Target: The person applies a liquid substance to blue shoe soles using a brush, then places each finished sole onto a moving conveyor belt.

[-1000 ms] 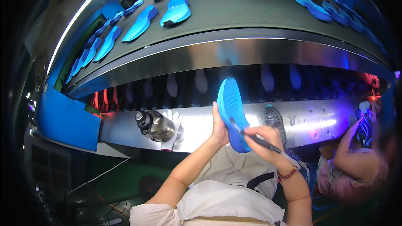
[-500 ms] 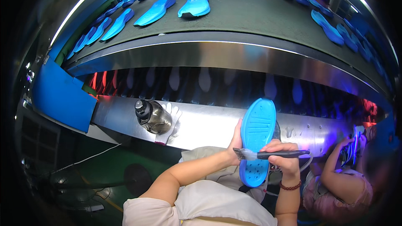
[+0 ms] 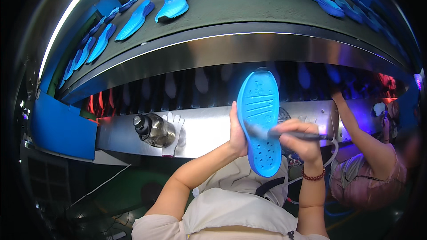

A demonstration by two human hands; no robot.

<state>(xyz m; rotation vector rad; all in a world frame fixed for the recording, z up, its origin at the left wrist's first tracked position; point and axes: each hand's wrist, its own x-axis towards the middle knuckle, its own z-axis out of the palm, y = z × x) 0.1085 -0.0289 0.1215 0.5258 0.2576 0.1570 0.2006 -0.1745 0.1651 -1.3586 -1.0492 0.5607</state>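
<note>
My left hand (image 3: 238,135) grips the left edge of a bright blue shoe sole (image 3: 260,100), which stands nearly upright before me. Ribs cross the middle of its face, and small holes dot the lower part. In my right hand (image 3: 302,141) is a black-handled brush (image 3: 311,136), held level, a pale hose running from its end. The brush's head is smeared by motion and lies across the sole's middle; whether the bristles touch it I cannot tell. My left fingertips are hidden behind the sole.
Beyond a steel ledge, a dark conveyor belt (image 3: 231,6) carries several blue soles (image 3: 173,4). A dark-capped bottle (image 3: 155,130) and a white glove (image 3: 177,126) lie on the steel shelf (image 3: 204,126). At right, a co-worker's arm (image 3: 353,122) reaches under the belt.
The held sole has risen and shifted left in view, and the brush has moved up it. Soles on the belt appear farther left. The co-worker's arm now stretches toward the lower rack.
</note>
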